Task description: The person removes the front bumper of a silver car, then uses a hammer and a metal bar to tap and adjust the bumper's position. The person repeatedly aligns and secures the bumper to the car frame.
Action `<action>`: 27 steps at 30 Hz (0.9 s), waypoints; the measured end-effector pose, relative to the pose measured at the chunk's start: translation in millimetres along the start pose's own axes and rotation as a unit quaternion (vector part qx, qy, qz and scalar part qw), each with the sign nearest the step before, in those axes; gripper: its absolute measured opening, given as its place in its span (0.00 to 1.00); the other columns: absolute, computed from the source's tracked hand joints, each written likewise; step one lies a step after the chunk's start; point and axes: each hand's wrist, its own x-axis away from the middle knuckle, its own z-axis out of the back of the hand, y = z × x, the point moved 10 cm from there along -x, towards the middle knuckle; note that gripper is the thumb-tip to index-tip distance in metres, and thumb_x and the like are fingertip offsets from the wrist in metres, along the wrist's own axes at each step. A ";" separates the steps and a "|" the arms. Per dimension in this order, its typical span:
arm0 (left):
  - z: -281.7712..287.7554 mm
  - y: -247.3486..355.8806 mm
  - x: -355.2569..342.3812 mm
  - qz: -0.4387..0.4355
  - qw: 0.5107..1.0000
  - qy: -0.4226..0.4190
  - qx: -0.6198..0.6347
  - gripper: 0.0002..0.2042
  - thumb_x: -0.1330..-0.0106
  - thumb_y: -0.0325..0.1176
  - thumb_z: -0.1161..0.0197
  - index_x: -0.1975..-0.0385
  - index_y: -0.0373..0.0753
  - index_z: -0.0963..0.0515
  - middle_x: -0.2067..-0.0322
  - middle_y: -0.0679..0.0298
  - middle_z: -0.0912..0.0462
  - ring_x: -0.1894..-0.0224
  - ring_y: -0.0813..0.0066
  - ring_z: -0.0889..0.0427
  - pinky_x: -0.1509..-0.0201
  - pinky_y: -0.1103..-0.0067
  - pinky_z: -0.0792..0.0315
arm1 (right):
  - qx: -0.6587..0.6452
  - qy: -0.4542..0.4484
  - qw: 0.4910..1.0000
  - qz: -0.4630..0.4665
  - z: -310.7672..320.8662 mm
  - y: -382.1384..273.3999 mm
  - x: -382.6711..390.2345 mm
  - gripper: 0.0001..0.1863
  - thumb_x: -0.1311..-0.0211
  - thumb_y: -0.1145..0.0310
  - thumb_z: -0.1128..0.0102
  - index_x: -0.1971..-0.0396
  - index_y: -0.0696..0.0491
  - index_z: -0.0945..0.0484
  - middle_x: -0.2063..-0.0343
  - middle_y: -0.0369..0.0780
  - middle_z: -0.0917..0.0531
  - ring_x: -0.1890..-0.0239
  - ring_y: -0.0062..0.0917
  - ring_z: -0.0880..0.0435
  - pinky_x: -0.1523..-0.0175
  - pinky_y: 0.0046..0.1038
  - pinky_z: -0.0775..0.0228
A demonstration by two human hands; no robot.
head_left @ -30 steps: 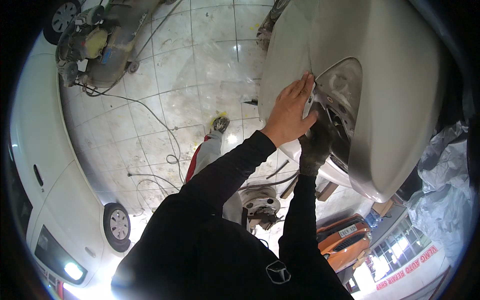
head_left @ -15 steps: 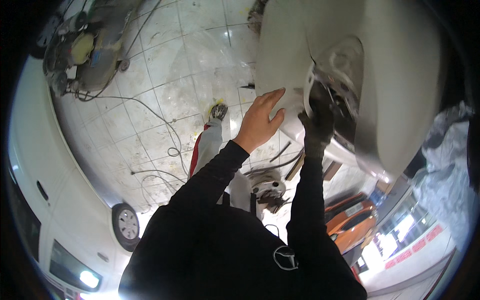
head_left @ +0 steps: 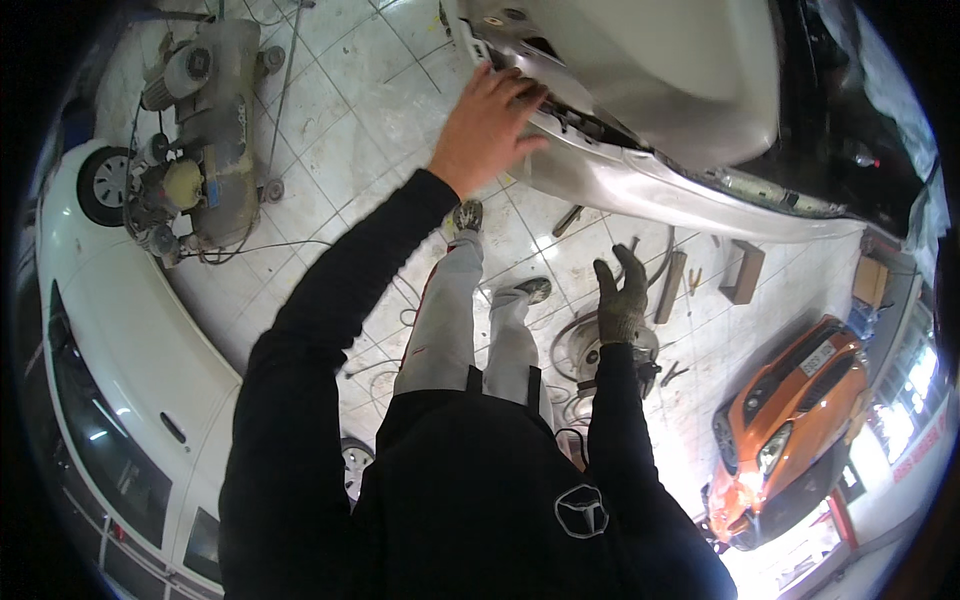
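Beige car body (head_left: 690,75), at the upper right from where I stand: painted metal, broad and smoothly rounded, satin rather than mirror-bright. A dark, narrow gap runs along its edge, with small pieces of hardware inside. Below the gap, a long curved strip (head_left: 640,190) of the same pale colour, glossier, with streaked highlights.

Left hand (head_left: 490,130): bare, at the left end of the gap. Fingers partly bent over the edge, slightly spread, thumb held away; cannot tell whether it grips the metal or only rests there.

Right hand (head_left: 622,300): in a dark, knitted-looking glove, well apart from the car body. Fingers and thumb raised and parted, hand well opened, nothing in it.

Near the right hand, low down: a round metal part (head_left: 590,350), rough and worn; a straight brown bar (head_left: 671,288); a boxy brown block (head_left: 742,272); pliers (head_left: 695,280) with orange-yellow handles.

Floor (head_left: 520,235): pale square tiles, glossy, smudged with dirt.

Farther out, left: a dusty compressor (head_left: 228,130) with cylindrical tank; a smooth white car (head_left: 150,320). Right: a shiny orange car (head_left: 800,410).
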 end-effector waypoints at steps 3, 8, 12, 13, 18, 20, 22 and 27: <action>-10.1 -1.7 -18.9 -0.055 0.995 -0.055 -0.060 0.30 0.39 0.56 0.28 0.38 0.51 0.18 0.44 0.64 0.14 0.35 0.65 0.23 0.20 0.60 0.44 | -0.038 0.004 0.998 -0.039 6.8 65.2 53.2 0.22 0.37 0.65 0.24 0.45 0.54 0.17 0.45 0.44 0.15 0.39 0.39 0.18 0.33 0.39 0.28; -11.0 -1.2 -26.3 -0.051 0.988 -0.106 -0.101 0.28 0.41 0.61 0.28 0.41 0.59 0.15 0.49 0.63 0.10 0.41 0.67 0.17 0.21 0.63 0.43 | -0.083 -0.038 0.989 -0.119 19.7 152.6 137.5 0.20 0.37 0.63 0.24 0.48 0.55 0.15 0.45 0.46 0.15 0.39 0.40 0.18 0.35 0.39 0.28; -9.2 1.7 -30.0 -0.031 0.982 -0.144 -0.115 0.26 0.41 0.58 0.26 0.43 0.58 0.14 0.53 0.64 0.09 0.41 0.70 0.17 0.21 0.65 0.43 | -0.098 -0.040 0.983 -0.150 24.1 217.2 189.9 0.19 0.38 0.64 0.24 0.49 0.55 0.14 0.47 0.46 0.14 0.41 0.41 0.17 0.34 0.39 0.28; -11.0 3.9 -32.5 -0.020 0.983 -0.142 -0.112 0.25 0.41 0.57 0.26 0.44 0.59 0.13 0.58 0.64 0.08 0.42 0.70 0.17 0.20 0.66 0.43 | -0.091 -0.052 0.979 -0.174 28.5 225.1 197.1 0.19 0.38 0.64 0.24 0.49 0.55 0.14 0.48 0.46 0.14 0.42 0.41 0.17 0.34 0.39 0.28; -11.4 7.7 -33.7 -0.005 0.978 -0.163 -0.131 0.30 0.42 0.58 0.25 0.39 0.56 0.17 0.49 0.61 0.12 0.40 0.62 0.19 0.22 0.64 0.40 | -0.106 -0.043 0.981 -0.158 43.1 251.9 217.1 0.19 0.38 0.64 0.24 0.50 0.54 0.14 0.49 0.45 0.13 0.43 0.40 0.16 0.36 0.39 0.27; -15.7 14.3 -35.8 -0.047 0.981 -0.130 -0.139 0.33 0.44 0.58 0.24 0.37 0.55 0.18 0.48 0.62 0.13 0.41 0.61 0.19 0.24 0.63 0.38 | -0.098 -0.040 0.982 -0.155 48.9 254.3 217.6 0.19 0.38 0.63 0.25 0.50 0.54 0.14 0.49 0.45 0.13 0.44 0.39 0.16 0.37 0.39 0.27; -21.1 34.5 -33.2 -0.124 0.979 -0.082 -0.141 0.35 0.46 0.59 0.24 0.37 0.54 0.19 0.49 0.65 0.14 0.42 0.63 0.19 0.27 0.63 0.35 | -0.103 -0.032 0.981 -0.160 54.5 254.7 221.0 0.19 0.39 0.63 0.25 0.50 0.53 0.14 0.50 0.45 0.13 0.46 0.38 0.16 0.38 0.38 0.27; -40.7 73.2 -46.1 -0.117 0.974 -0.079 -0.176 0.31 0.48 0.60 0.22 0.48 0.49 0.17 0.54 0.67 0.17 0.44 0.63 0.19 0.37 0.61 0.30 | -0.104 -0.050 0.963 -0.244 46.4 262.7 243.7 0.20 0.38 0.61 0.25 0.49 0.54 0.14 0.52 0.44 0.13 0.50 0.36 0.16 0.41 0.37 0.26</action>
